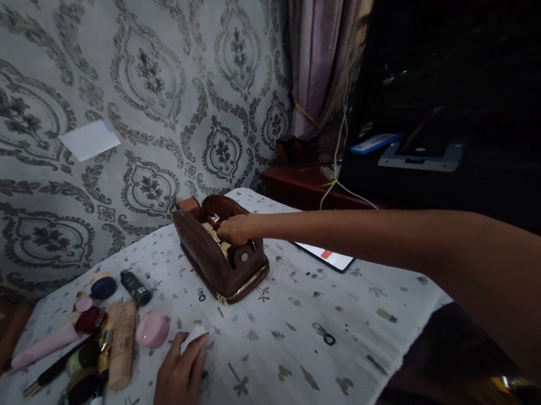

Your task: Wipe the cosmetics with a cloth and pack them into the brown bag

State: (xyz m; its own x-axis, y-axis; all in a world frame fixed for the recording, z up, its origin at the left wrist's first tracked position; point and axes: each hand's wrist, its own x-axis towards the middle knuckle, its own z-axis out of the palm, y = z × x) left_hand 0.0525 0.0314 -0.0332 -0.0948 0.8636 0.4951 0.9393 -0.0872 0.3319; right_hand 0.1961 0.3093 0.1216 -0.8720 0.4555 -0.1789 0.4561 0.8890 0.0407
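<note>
A brown zip-up toiletry bag [202,254] stands with its top unzipped on the patterned white cloth. Reaching across from the right, my right hand [237,229] is in the bag's mouth, among small items with pale and gold parts. Its fingers are curled and their tips hidden, so what they grip cannot be made out. My left hand [175,384] rests low on the cloth with thumb and forefinger closed around a small white piece [197,335], either tissue or a fold of cloth. Just beyond it sits a round pink jar [152,329].
Left of my left hand lie a beige tube [122,345], a dark green bottle [135,287], a blue-lidded jar [103,286], a pink tube [45,345] and several other cosmetics. A tablet [330,256] lies right of the bag. White cables [343,146] hang near the curtain [315,30].
</note>
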